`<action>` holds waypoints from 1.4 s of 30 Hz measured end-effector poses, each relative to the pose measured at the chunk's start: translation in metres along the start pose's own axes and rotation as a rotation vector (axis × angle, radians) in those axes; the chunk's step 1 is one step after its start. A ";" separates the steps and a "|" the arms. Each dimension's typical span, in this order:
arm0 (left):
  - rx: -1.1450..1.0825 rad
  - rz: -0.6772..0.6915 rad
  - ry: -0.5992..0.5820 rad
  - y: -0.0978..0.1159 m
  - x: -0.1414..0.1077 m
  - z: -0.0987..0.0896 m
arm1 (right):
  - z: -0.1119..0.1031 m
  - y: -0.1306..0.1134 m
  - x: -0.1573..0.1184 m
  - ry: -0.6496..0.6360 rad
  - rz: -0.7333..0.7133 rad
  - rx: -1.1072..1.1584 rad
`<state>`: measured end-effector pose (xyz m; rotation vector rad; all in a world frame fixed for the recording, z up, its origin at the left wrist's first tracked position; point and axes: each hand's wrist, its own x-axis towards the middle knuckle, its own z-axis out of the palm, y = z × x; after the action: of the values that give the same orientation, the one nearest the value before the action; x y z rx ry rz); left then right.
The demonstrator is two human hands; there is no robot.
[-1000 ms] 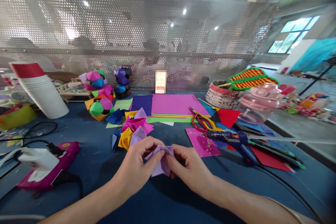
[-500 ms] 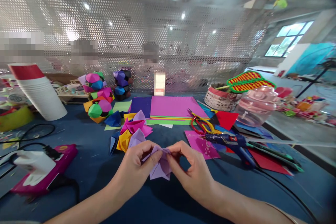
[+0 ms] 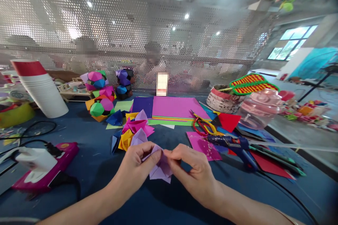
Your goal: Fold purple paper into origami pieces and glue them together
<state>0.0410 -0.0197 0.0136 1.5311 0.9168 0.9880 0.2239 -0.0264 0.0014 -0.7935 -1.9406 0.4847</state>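
A folded lilac paper piece [image 3: 160, 170] is held up over the dark blue table, low in the middle of the view. My left hand [image 3: 139, 163] is closed on its left side, thumb laid over the paper. The fingertips of my right hand [image 3: 192, 170] pinch its upper right edge, and they partly hide it. Just behind my left hand lie folded pieces: a lilac one [image 3: 138, 137], a yellow one [image 3: 126, 140] and a magenta one [image 3: 136, 125].
Scissors [image 3: 203, 126] and a glue gun [image 3: 235, 143] with its cable lie at right, near a pink bottle [image 3: 260, 109]. Paper sheets [image 3: 176, 107] are stacked behind. At left are a power strip [image 3: 63, 151] and stacked cups [image 3: 43, 91].
The fingers of my right hand have shifted slightly left along the paper's top edge, and the lilac piece is tilted a little differently. The whole view has shifted slightly.
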 end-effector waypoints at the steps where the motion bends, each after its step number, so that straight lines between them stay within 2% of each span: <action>1: 0.012 0.002 0.002 -0.001 0.000 -0.001 | 0.000 0.000 0.001 -0.010 -0.022 0.001; 4: 0.089 0.052 0.038 -0.005 0.002 -0.004 | -0.001 -0.002 0.005 -0.033 -0.079 0.017; 7: 0.193 0.106 0.073 -0.006 0.003 -0.006 | -0.001 -0.004 0.008 -0.031 -0.015 0.064; 10: 0.314 0.158 0.087 -0.005 0.001 -0.007 | -0.001 -0.003 0.011 -0.010 0.243 0.180; 14: 0.461 0.312 0.109 -0.001 -0.003 -0.005 | -0.002 -0.001 0.015 -0.109 0.628 0.493; 17: 0.496 0.413 0.106 -0.001 -0.005 -0.003 | -0.002 0.000 0.014 -0.171 0.699 0.599; 19: 0.517 0.436 0.106 -0.002 -0.006 -0.002 | -0.002 0.000 0.012 -0.172 0.638 0.501; 23: 0.560 0.431 0.084 -0.005 -0.007 0.001 | -0.001 0.000 0.008 -0.125 0.397 0.172; 29: 0.649 0.389 -0.008 -0.010 -0.007 0.002 | 0.001 0.001 0.002 -0.069 0.097 -0.125; 31: 0.689 0.382 -0.031 -0.013 -0.006 0.002 | 0.002 0.001 0.001 -0.059 0.032 -0.198; 34: 0.747 0.389 -0.034 -0.016 -0.006 0.003 | 0.003 -0.001 0.000 -0.078 0.011 -0.254; 36: 0.802 0.448 -0.002 -0.018 -0.007 0.004 | 0.004 -0.004 -0.002 -0.082 0.004 -0.267; 39: 0.958 0.664 0.086 -0.021 -0.013 0.007 | 0.006 -0.008 -0.005 -0.080 -0.035 -0.304; 42: 1.135 0.854 0.091 -0.024 -0.015 0.009 | 0.007 -0.009 -0.007 -0.105 -0.053 -0.333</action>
<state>0.0422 -0.0330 -0.0133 3.0190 0.9376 1.1701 0.2167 -0.0378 -0.0008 -0.9382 -2.1667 0.1744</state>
